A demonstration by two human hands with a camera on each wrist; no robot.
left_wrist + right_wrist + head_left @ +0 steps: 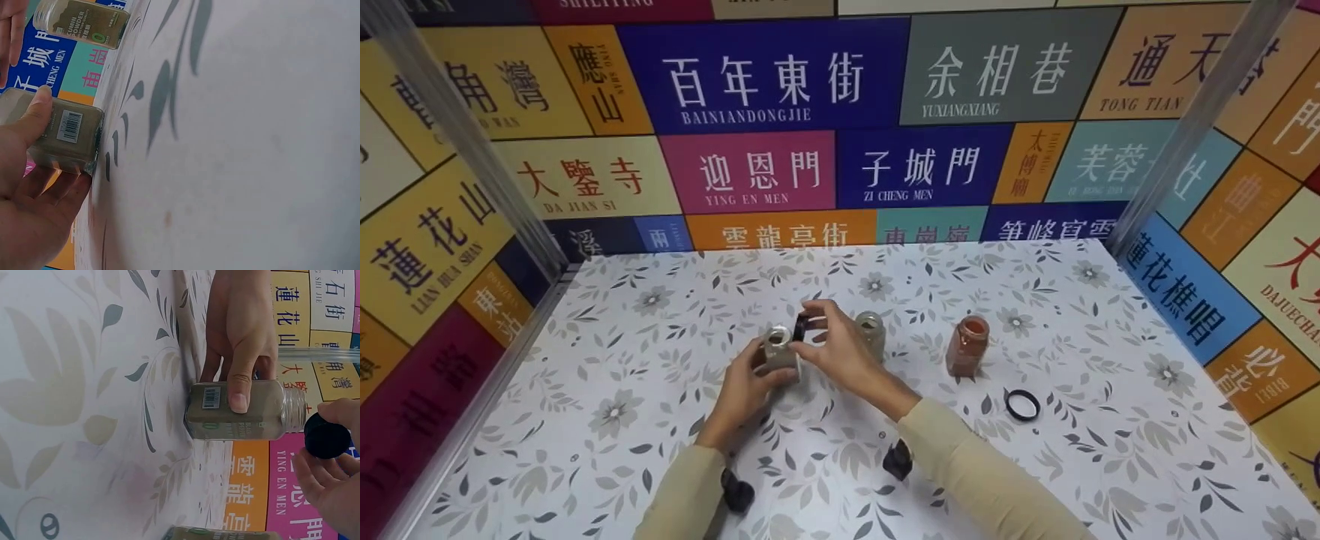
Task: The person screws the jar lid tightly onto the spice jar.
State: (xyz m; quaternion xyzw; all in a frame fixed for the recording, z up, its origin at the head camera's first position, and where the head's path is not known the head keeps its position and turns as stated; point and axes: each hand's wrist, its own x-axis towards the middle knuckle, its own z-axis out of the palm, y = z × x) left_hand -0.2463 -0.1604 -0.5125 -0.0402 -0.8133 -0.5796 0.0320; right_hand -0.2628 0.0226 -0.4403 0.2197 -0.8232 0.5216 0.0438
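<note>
My left hand [744,390] grips a clear square spice jar [781,364] of greyish-brown powder, thumb on one side and fingers round the other. The jar stands upright on the table with its threaded mouth uncovered. A barcode shows on it in the left wrist view, beside the thumb [38,115]. My right hand [844,356] pinches a black screw cap [326,437] between thumb and fingers, tilted beside the jar's mouth. Just behind the right hand stands an uncapped jar labelled cumin powder [84,22], partly hidden in the head view.
An uncapped jar of reddish powder [967,349] stands to the right. Nearer me lies a black ring-shaped lid [1023,405]. The table [615,412] has a leaf-patterned cover, and panels with coloured signs [765,75] rise behind and at both sides.
</note>
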